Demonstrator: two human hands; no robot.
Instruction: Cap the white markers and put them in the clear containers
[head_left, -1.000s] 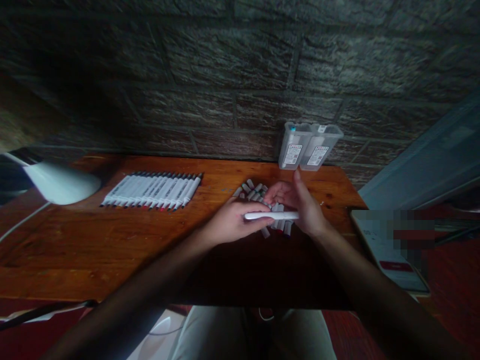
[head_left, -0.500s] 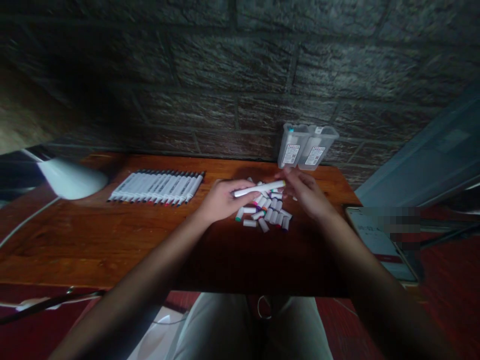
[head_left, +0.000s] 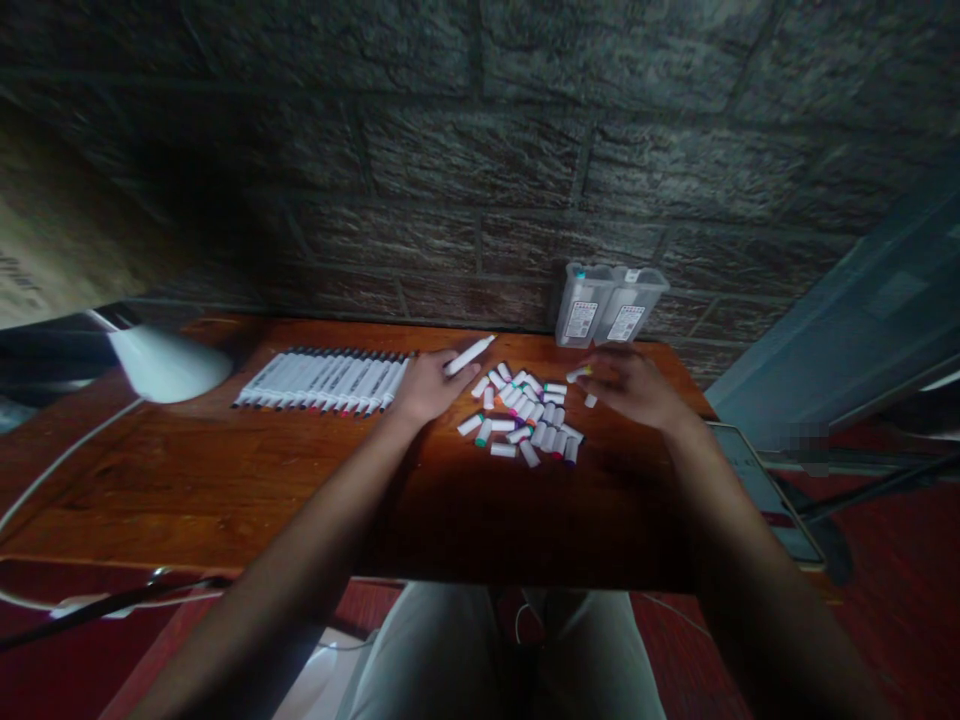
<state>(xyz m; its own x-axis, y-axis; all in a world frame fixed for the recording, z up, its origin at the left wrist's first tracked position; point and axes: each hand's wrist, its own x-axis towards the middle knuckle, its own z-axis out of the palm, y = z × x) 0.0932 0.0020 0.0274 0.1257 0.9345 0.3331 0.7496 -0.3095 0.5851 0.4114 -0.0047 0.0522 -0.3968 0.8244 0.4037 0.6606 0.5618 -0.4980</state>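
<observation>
My left hand (head_left: 426, 385) is closed around a white marker (head_left: 469, 355) that points up and to the right, just right of a row of several capped markers (head_left: 324, 381) lying side by side on the wooden table (head_left: 225, 470). My right hand (head_left: 634, 385) hovers low at the right edge of a pile of loose marker caps (head_left: 525, 415). Its fingers pinch a small cap (head_left: 579, 374) with a yellow end.
Two clear plastic marker boxes (head_left: 607, 305) stand at the back against the brick wall. A white lamp (head_left: 166, 363) with its cord sits at the left. A phone (head_left: 765, 490) lies at the table's right edge. My knees show below the front edge.
My left hand has carried the marker away from my right hand, up and to the left toward the row. My right hand has let go of the marker and holds a cap.
</observation>
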